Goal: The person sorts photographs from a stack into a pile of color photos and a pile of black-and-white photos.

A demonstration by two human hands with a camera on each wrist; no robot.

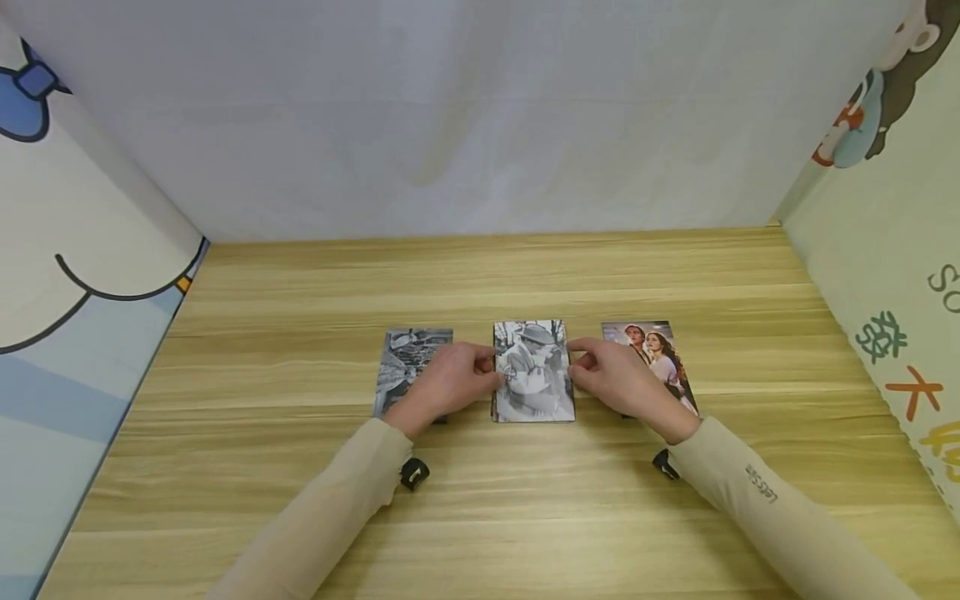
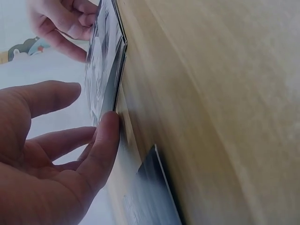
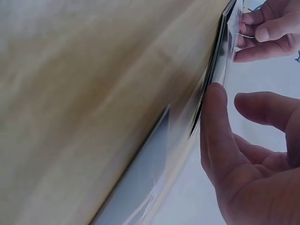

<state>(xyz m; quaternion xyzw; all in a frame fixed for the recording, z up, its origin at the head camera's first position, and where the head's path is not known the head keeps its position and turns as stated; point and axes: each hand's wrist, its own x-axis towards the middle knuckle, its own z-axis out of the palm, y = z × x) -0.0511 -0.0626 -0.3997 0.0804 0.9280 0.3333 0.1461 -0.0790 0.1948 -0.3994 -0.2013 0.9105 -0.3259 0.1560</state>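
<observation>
A small stack of picture cards point(image 1: 534, 375), topped by a black-and-white print of a person in a hat, lies flat at the middle of the table. My left hand point(image 1: 453, 379) touches its left edge with thumb and fingertips, the palm off the table. Against the right edge rest the fingertips of my right hand point(image 1: 618, 375). Both wrist views show the layered edge of the stack point(image 2: 105, 56), with the fingers loosely bent and spread. Beneath my left forearm side is a grey picture card point(image 1: 408, 358), partly covered. A colour card with two figures point(image 1: 660, 358) is partly hidden by my right hand.
The wood-grain table point(image 1: 480, 517) spreads out around the cards. A white cloth wall point(image 1: 480, 125) stands behind it, with printed panels at the left point(image 1: 75, 433) and right point(image 1: 885, 275). A dark band piece point(image 1: 414, 473) shows at the left wrist.
</observation>
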